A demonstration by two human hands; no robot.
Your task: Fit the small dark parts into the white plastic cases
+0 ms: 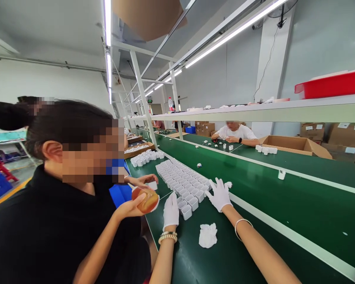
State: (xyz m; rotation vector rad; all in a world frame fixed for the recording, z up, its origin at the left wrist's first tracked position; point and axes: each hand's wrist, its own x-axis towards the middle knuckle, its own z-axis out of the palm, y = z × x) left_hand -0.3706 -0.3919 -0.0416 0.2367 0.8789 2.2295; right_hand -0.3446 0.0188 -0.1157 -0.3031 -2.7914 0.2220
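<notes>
Rows of small white square plastic cups stand packed in a long block on the green bench. My left hand, in a white glove, is at the block's near left side, fingers straight and held together against the cups' edge. At the right side, my gloved right hand has its fingers spread, the tips touching or very close to the outer cups. Neither palm holds anything visible. A crumpled white cloth or glove lies on the bench between my forearms.
Close on my left, a co-worker holds an orange-brown rounded object and a small white piece. More white cups stand farther along. A green conveyor belt runs at right, beneath a shelf with a red tray. Another person sits across.
</notes>
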